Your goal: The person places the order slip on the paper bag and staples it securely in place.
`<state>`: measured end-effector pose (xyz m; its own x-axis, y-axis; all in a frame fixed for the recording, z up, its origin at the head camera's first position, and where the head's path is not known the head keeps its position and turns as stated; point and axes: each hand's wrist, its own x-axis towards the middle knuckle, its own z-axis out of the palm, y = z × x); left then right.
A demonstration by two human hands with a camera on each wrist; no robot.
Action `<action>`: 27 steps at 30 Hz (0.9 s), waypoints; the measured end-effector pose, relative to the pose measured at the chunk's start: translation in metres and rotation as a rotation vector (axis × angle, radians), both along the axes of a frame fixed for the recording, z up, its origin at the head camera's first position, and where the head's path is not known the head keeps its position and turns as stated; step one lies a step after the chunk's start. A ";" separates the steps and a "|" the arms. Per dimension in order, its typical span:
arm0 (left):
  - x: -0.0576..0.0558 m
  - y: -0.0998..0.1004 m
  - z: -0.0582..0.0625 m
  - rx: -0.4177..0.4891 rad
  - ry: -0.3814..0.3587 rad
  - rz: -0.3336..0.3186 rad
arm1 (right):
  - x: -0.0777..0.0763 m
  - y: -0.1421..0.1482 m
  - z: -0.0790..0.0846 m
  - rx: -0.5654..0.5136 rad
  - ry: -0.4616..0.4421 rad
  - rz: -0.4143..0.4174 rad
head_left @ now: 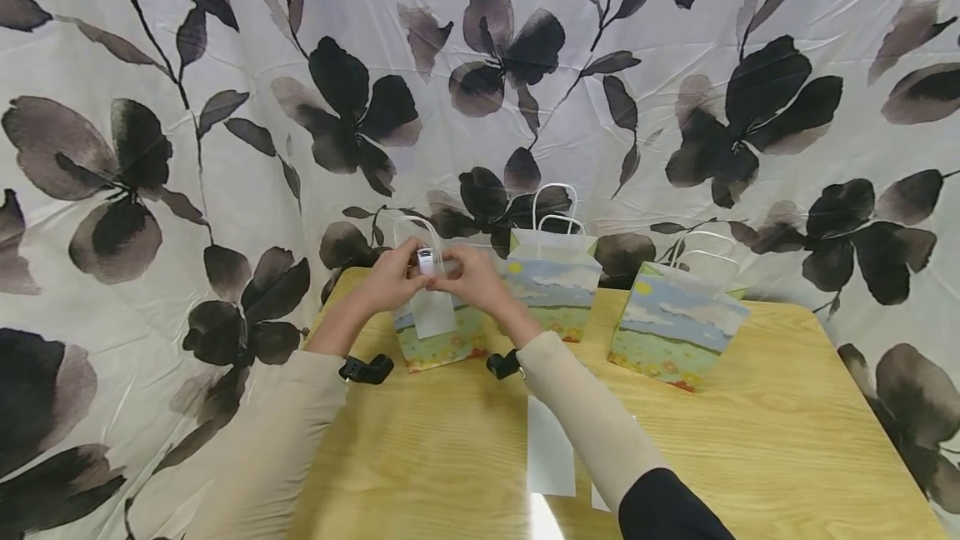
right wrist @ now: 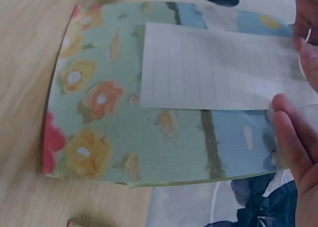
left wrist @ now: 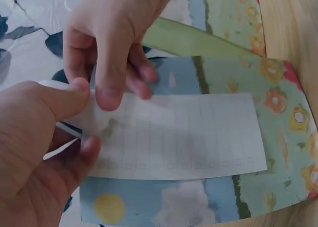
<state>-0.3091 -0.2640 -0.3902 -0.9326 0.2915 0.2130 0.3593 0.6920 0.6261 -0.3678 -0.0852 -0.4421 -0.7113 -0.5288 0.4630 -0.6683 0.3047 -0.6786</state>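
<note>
Both hands meet at the top of a patterned paper gift bag (head_left: 438,338) with white handles, standing at the left of the table. A lined white paper slip (left wrist: 184,135) lies across the bag's front, its upper end at the fingers. My right hand (head_left: 476,277) pinches that end, thumb on the slip's face in the left wrist view. My left hand (head_left: 392,277) holds a small white object (head_left: 425,261) with a dark slot, like a clip, at the same end. Fingers partly hide this object, and I cannot tell whether it grips the slip.
Two similar gift bags stand to the right, one bag (head_left: 553,294) near the middle back and another bag (head_left: 675,327) farther right. A white paper slip (head_left: 550,448) lies on the wooden table (head_left: 420,457), with more paper partly under the right sleeve. A floral curtain (head_left: 480,90) hangs behind.
</note>
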 end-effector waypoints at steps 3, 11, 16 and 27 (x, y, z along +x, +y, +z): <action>0.003 -0.001 0.006 0.022 0.015 0.008 | 0.001 0.001 0.002 0.025 0.022 -0.001; 0.020 -0.010 0.021 0.168 0.025 0.061 | 0.003 0.005 0.004 0.028 0.055 -0.064; 0.032 -0.018 0.020 0.266 0.018 0.077 | 0.004 0.007 0.005 0.027 0.076 -0.088; 0.062 -0.020 0.006 0.333 0.043 0.079 | 0.007 0.007 0.006 0.049 0.143 -0.132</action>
